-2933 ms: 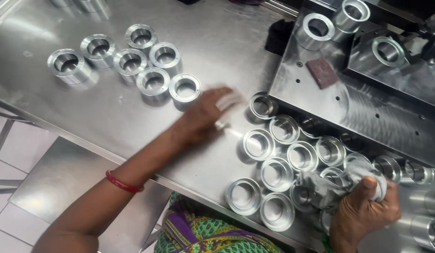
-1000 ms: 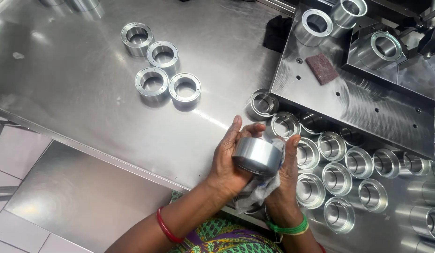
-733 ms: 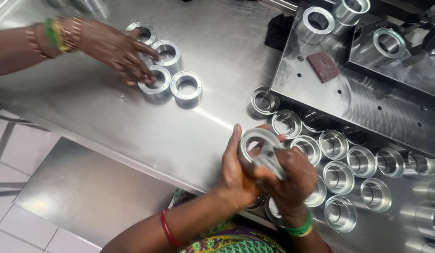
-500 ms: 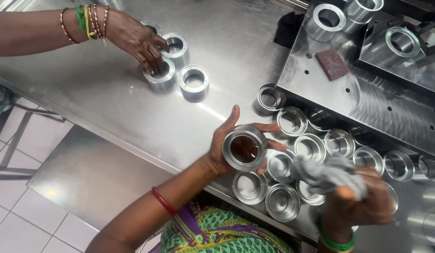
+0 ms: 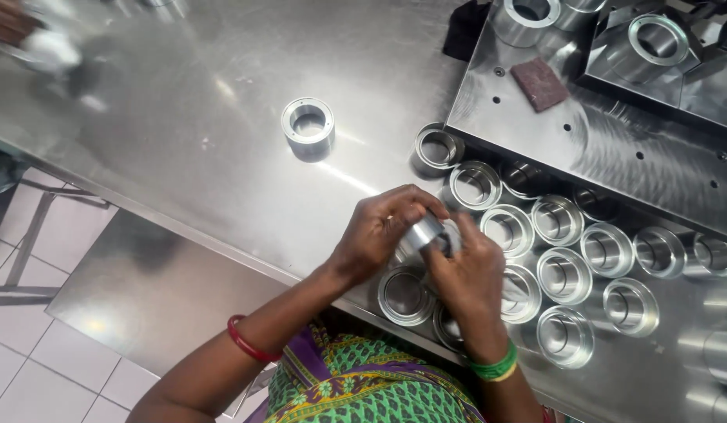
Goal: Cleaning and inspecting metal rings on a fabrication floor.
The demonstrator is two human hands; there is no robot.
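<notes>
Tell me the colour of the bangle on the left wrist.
Red: the bangle on the left wrist is plain red, seen in the head view.

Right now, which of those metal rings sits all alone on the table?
The ring at the table's middle, left of the raised plate. It stands apart on bare steel; the others crowd together by the hands.

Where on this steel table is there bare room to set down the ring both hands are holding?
Bare steel lies left of the hands, between the lone ring and the table's near edge. Crowded: the cluster of rings right of the held ring, up to the raised plate. The left hand and right hand both grip it.
</notes>
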